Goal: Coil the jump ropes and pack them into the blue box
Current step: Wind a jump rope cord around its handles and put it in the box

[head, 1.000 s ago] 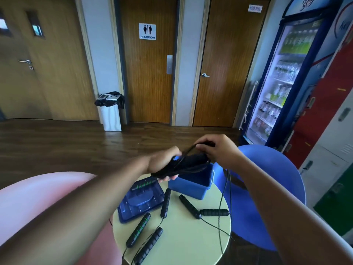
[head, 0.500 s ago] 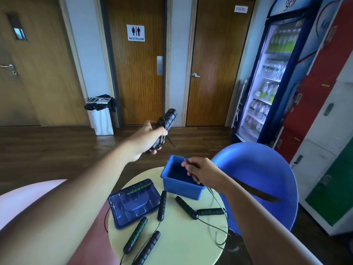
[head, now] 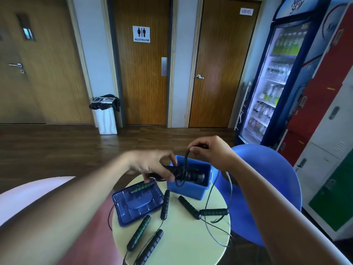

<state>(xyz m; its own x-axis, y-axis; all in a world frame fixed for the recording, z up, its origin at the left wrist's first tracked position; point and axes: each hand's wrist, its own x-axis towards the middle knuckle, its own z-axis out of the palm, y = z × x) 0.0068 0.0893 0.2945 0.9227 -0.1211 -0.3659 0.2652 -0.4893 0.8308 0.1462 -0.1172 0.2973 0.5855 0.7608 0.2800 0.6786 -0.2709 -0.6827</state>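
Note:
My left hand (head: 152, 165) grips a pair of black jump rope handles (head: 188, 175) held level over the open blue box (head: 191, 190). Just above the box, my right hand (head: 210, 150) pinches that rope's thin black cord (head: 184, 165), which loops down around the handles. The rest of the cord trails off the table's right edge. Several other black handles, some with green rings (head: 139, 232), lie on the round pale table (head: 191, 241) with their cords hanging off the near edge. The blue lid (head: 137, 202) lies left of the box with a green-ringed handle on it.
A blue chair (head: 267, 178) stands right of the table and a pink chair (head: 28, 196) at the left. Beyond are wooden doors, a white bin (head: 106, 115), a drinks fridge (head: 277, 83) and lockers (head: 334, 131).
My left hand has come down from its raised position, bringing the handles over the box. My right hand has lifted the cord above the box, looping it round the handles.

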